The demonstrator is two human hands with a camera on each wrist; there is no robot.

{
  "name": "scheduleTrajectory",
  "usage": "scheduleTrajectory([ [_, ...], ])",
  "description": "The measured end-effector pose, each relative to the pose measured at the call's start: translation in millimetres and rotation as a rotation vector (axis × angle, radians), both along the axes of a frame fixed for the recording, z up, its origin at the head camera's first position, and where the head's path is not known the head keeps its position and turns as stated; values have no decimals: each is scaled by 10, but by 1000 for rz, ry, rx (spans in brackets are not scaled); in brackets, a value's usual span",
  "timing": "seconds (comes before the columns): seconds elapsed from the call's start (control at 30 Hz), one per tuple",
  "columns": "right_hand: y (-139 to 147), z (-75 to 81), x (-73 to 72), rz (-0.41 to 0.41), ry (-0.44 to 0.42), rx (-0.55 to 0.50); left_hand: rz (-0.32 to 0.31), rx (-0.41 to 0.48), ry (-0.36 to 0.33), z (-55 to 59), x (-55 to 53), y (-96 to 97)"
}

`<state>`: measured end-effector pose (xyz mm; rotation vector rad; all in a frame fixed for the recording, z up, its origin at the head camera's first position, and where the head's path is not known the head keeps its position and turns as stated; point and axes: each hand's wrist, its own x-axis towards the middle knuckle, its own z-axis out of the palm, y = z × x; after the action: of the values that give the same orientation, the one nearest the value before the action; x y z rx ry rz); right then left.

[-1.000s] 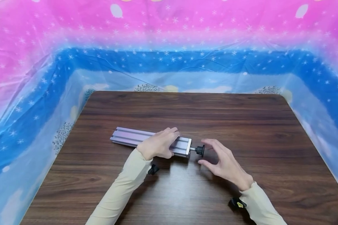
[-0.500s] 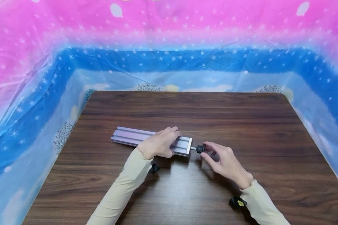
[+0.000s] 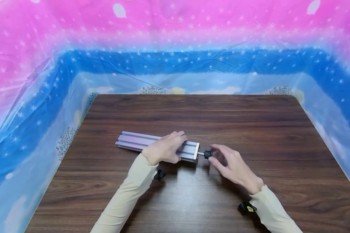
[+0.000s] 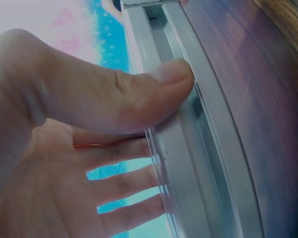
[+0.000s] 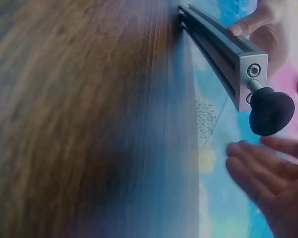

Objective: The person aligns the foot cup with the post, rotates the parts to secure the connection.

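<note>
My left hand (image 3: pixel 165 149) grips a silver aluminium profile (image 3: pixel 138 140) that lies on the table. Its thumb (image 4: pixel 154 94) presses on a grooved near face while the fingers reach over to the far side. At the profile's right end is a pale end plate (image 5: pixel 244 82) with screws. From that plate sticks out a metal stud bearing a black round knob (image 5: pixel 272 111). Around the knob, my right hand (image 3: pixel 236 166) holds its thumb and fingers parted. In the right wrist view, one fingertip is close under the knob's rim and the thumb is apart from it.
The dark wood-grain table (image 3: pixel 192 113) extends on all sides of the profile. Behind it hangs a pink and blue patterned cloth (image 3: pixel 175 61). A black wrist-worn device (image 3: pixel 246 207) sits under the right cuff, another (image 3: pixel 159 174) under the left.
The right hand closed in on the knob, its thumb and fingers coming to it half a second ago, then parted slightly. The left hand's grip on the profile stays the same.
</note>
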<state>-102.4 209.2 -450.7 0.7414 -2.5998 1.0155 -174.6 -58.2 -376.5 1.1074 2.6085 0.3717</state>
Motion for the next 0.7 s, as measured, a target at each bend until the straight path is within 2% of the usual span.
scheduleTrajectory([
  [0.13, 22, -6, 1, 86, 83, -46, -3, 4, 3, 7, -6, 3],
  [0.23, 25, 0, -1, 119, 116, -82, -9, 9, 10, 8, -10, 4],
  [0.33, 23, 5, 0, 108, 130, -82, -10, 20, 14, 3, -9, -1],
  [0.57, 18, -17, 9, 41, 130, -12, -13, 28, 18, -8, 0, -10],
  [0.7, 15, -38, 12, 29, 87, -19, -10, 30, 14, -16, 5, -4],
])
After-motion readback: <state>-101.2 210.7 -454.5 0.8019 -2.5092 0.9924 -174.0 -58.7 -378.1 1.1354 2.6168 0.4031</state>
